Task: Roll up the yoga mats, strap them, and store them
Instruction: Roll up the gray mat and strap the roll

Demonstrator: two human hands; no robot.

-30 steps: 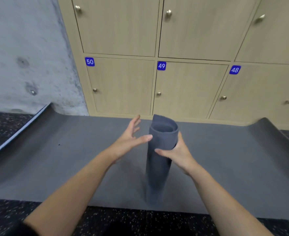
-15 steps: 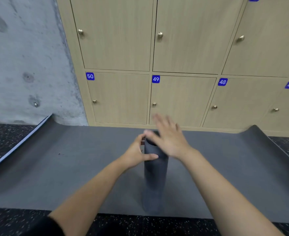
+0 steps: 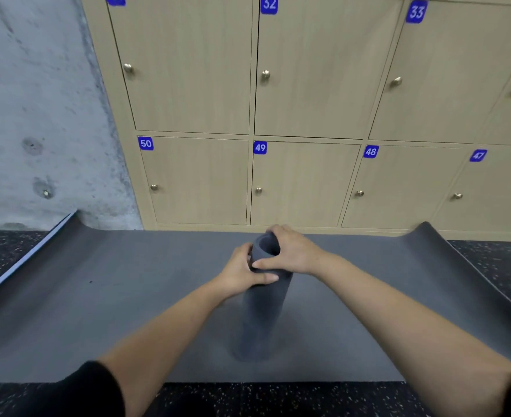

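A rolled grey mat (image 3: 261, 308) stands upright on a flat grey mat (image 3: 97, 296) before numbered wooden lockers (image 3: 305, 182). The left hand (image 3: 242, 270) and right hand (image 3: 290, 251) wrap its open top; its blurred base seems to touch the flat mat.

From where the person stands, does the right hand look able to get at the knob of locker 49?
Probably, but not yet: the right hand is gripping the rolled mat. Nothing blocks the knob, though it looks a forward lean away.

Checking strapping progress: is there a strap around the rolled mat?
No, the rolled mat stands bare, gripped near its top by both hands only.
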